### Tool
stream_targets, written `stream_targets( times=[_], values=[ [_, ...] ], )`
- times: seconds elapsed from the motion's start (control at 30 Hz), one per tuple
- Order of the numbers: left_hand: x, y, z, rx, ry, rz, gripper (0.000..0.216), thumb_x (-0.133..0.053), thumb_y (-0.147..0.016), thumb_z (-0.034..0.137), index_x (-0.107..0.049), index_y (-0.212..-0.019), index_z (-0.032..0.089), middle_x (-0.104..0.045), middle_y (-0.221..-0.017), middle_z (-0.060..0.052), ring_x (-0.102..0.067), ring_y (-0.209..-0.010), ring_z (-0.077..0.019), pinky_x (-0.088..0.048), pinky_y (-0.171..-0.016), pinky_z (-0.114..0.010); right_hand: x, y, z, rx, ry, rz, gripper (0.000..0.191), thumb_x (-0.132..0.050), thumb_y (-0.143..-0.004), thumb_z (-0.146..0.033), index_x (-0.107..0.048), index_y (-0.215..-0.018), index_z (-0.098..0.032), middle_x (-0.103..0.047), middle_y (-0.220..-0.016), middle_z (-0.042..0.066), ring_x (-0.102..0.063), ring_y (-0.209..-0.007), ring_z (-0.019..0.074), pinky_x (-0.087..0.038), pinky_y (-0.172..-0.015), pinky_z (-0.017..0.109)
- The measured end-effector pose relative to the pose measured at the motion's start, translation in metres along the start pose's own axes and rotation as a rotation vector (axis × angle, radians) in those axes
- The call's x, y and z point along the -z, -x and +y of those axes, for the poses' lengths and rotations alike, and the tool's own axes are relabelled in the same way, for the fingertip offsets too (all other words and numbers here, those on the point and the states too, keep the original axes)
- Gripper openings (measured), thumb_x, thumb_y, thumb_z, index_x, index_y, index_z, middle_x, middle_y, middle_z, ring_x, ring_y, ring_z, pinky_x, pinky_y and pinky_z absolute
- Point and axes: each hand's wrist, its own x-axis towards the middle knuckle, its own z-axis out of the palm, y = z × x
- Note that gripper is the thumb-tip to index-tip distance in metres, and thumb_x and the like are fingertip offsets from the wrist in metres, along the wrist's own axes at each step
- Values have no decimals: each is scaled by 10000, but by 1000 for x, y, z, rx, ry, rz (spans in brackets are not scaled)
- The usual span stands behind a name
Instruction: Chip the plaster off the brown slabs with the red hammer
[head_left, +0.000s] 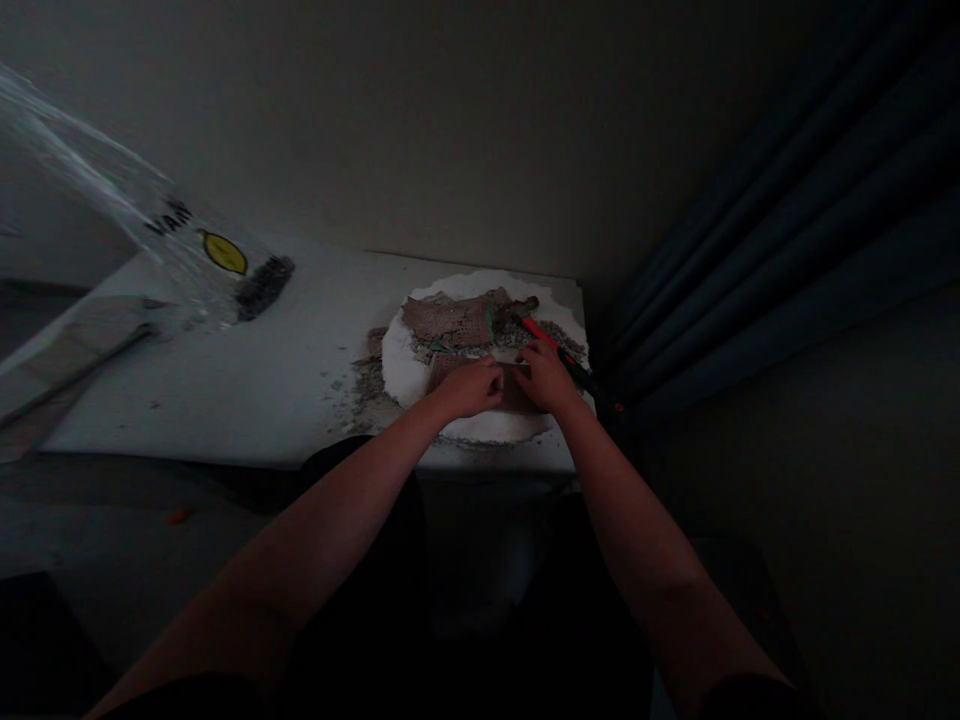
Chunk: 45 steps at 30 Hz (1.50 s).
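My left hand (472, 388) is closed at the near edge of the round white mat, with its fingers curled on a brown piece of sheet (519, 392). Close by on the right, my right hand (546, 377) pinches the same piece. Beyond both hands lies a larger brown sheet (450, 322) dotted with small holes, its edges ragged. Grey crumbs (559, 335) surround it. A tool with a red and black handle (577, 370) rests on the right of the white mat (401, 365), partly behind my right hand. The light is dim, so fine detail is lost.
The white table (247, 400) stands against a wall. Loose grey debris (352, 395) lies left of the mat. Farther left is a clear plastic bag (195, 270) with a yellow lemon print and dark contents. A dark blue curtain (787, 200) hangs at right.
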Motion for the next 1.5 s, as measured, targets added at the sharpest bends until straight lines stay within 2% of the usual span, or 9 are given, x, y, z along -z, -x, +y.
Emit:
stream_targets(
  times=[0.2,0.27,0.4,0.53,0.77,1.0,1.5],
  values=[
    [-2,-13,1,94,-15,-69,195,-594,-790,301,-687,-919,189,-666,-1053,-69,-629,-860,-188,-469,-784,-286,10,-1,-6,-8,51,-8,221,-595,-918,-191,-679,-1109,-120,-564,-1312,192,-534,-1231,259,-391,-1072,373],
    [-2,-16,1,99,-35,-75,213,-599,-781,322,-693,-912,183,-669,-1036,-78,-627,-849,-198,-462,-760,-295,13,-1,-9,-42,77,-30,226,-569,-935,-216,-670,-1121,-136,-593,-1298,181,-571,-1180,259,-418,-1024,368],
    [-1,-18,3,105,-8,-87,206,-604,-760,323,-700,-871,179,-671,-1006,-83,-619,-796,-195,-442,-711,-303,17,0,-14,-109,129,-198,256,-495,-988,-320,-659,-1105,-162,-703,-1116,147,-649,-1001,257,-460,-860,334],
    [3,-19,6,130,2,-104,216,-611,-759,341,-707,-858,174,-673,-1001,-86,-609,-768,-189,-432,-691,-310,17,2,-16,-108,184,-289,287,-478,-1001,-373,-634,-1133,-170,-728,-1082,149,-666,-973,266,-447,-793,319],
    [4,-22,9,151,-38,-127,232,-616,-756,350,-712,-877,177,-680,-991,-87,-611,-773,-187,-429,-677,-300,18,3,-17,-105,204,-303,264,-517,-978,-342,-600,-1156,-166,-719,-1146,156,-667,-1014,277,-444,-787,320],
    [14,-23,18,156,-75,-190,239,-600,-778,338,-732,-871,161,-690,-1003,-122,-638,-790,-218,-442,-681,-316,16,2,-18,-117,207,-309,277,-486,-984,-363,-594,-1155,-173,-721,-1122,154,-669,-1006,286,-443,-769,328],
    [20,-23,23,182,-64,-198,240,-627,-766,333,-728,-891,155,-704,-1021,-127,-661,-822,-236,-475,-709,-317,15,2,-18,-114,223,-312,278,-498,-990,-366,-585,-1166,-170,-718,-1144,156,-672,-1029,285,-448,-791,323]
  ],
)
